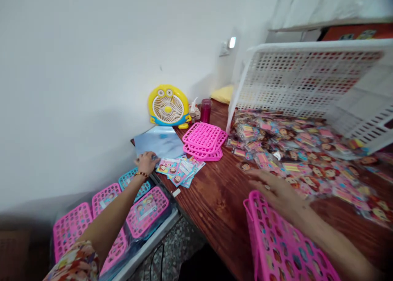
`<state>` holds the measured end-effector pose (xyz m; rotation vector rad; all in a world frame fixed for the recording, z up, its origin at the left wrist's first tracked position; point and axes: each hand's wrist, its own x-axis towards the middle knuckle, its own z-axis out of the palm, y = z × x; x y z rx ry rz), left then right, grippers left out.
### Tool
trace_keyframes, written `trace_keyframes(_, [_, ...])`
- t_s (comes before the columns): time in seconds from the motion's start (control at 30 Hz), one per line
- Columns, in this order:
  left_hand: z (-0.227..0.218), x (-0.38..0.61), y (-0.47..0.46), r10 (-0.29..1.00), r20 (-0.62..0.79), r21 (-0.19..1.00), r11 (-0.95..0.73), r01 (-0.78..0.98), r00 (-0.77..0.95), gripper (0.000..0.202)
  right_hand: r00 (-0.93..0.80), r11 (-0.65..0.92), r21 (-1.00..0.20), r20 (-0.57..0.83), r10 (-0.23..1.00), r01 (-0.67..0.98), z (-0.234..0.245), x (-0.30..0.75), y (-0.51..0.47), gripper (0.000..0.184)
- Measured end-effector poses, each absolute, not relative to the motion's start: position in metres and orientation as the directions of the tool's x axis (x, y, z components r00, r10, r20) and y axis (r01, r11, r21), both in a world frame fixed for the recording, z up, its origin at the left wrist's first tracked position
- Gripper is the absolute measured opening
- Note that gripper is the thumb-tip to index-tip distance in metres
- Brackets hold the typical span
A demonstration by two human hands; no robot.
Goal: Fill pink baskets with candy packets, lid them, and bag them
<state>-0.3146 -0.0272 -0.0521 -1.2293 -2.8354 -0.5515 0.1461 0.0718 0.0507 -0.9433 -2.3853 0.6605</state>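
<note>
My left hand (146, 163) reaches to the table's left edge, its fingers curled at the corner of a bluish plastic sheet (161, 141). Something small and dark shows at the fingertips; I cannot make it out. Close beside it lies a loose pile of printed cards (181, 170). My right hand (273, 189) is slightly blurred, fingers stretched out and apart, above the top end of a pink perforated basket (282, 240). Small colourful items show through that basket's holes. Whether the palm touches the basket is unclear.
Pink perforated lids (204, 139) are stacked near a yellow fan (168, 107) and a dark red cup (205, 111). A tipped white crate (307, 80) spills many wrapped packets (294, 150) across the right side. Pink and blue filled baskets (147, 211) stand lower left.
</note>
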Motion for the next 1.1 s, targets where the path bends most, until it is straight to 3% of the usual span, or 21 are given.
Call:
trace_keyframes(0.17, [-0.052,-0.331,-0.019,0.827,0.112,0.238,0.516,0.823,-0.551,0.021,-0.885,0.818,-0.41,0.056,0.463,0.402,0.046,0.05,0.044,0.029])
trace_keyframes(0.27, [-0.049,-0.336,-0.015,0.855,0.094,0.22,0.482,0.848,-0.51,0.025,-0.968,0.935,-0.265,0.013,0.249,0.237,0.032,-0.024,0.033,0.027])
trace_keyframes(0.4, [-0.045,-0.347,-0.01,0.854,0.071,0.247,0.485,0.839,-0.515,0.028,-0.972,0.952,-0.207,0.022,0.236,0.226,-0.003,-0.092,0.029,0.037])
trace_keyframes(0.57, [-0.032,-0.364,-0.005,0.811,0.099,0.321,0.523,0.79,-0.577,0.029,-0.961,0.939,-0.214,0.0,0.276,0.27,-0.031,-0.099,0.032,0.038])
trace_keyframes(0.73, [0.005,-0.366,-0.002,0.727,0.269,0.381,0.522,0.763,-0.632,0.028,-0.913,0.791,-0.491,-0.024,0.407,0.366,-0.03,-0.091,0.035,0.032])
trace_keyframes(0.93, [0.045,-0.312,-0.009,0.724,0.453,0.429,0.334,0.839,-0.52,0.026,-0.793,0.586,-0.705,0.056,0.607,0.399,0.012,-0.11,0.047,0.042])
trace_keyframes(1.03, [0.043,-0.265,-0.023,0.749,0.474,0.46,0.238,0.855,-0.463,0.024,-0.679,0.178,-0.952,-0.042,0.733,0.25,0.043,-0.115,0.053,0.042])
trace_keyframes(1.1, [0.037,-0.232,-0.033,0.775,0.456,0.489,0.191,0.851,-0.436,0.023,-0.615,-0.157,-0.983,-0.18,0.768,0.093,0.056,-0.109,0.054,0.029])
